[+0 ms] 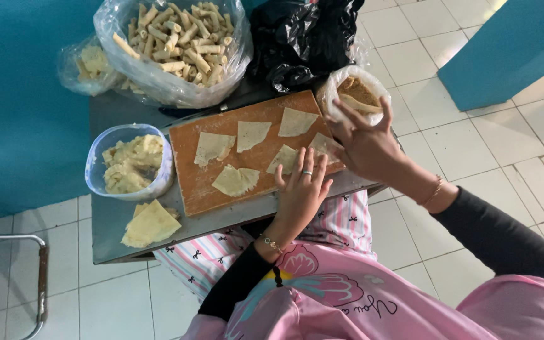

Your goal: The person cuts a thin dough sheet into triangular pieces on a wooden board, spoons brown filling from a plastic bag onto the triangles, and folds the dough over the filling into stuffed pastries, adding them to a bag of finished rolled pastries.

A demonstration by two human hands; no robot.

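**Station Layout: Wrapper Sheets on the Cutting Board**

The grey tabletop point(105, 242) carries all items. Positions below are referenced to the wooden cutting board point(187, 189), which lies at the centre of the tabletop.

1. Large clear bag of rolled pastry sticks point(174, 44): beyond the board's far edge, mouth open.
2. Black plastic bag point(300, 34): beyond the board's far right corner, beside the clear bag.
3. Round plastic tub of pale filling point(130, 160): just beside the board's left end, lid off.
4. Small bag-lined container of brown filling point(355, 93): touching the board's far right corner, with a spoon point(359, 104) resting inside.
5. Stack of triangular wrapper sheets point(151, 225): off the board's near left corner, flat on the tabletop.
6. Small clear bag of pale pieces point(86, 63): beyond the board's far left, beside the large bag.
7. Wrapper sheets point(236, 180): six pale sheets laid flat on the board in two loose rows, set apart from one another.

Hand status:
- Left hand point(300, 192): fingers extended and together, resting flat at the board's near right edge, fingertips touching a wrapper sheet. A ring shows on one finger.
- Right hand point(365, 146): over the board's right end, fingers spread apart, fingertips at the rightmost sheet point(322, 143); nothing clamped.
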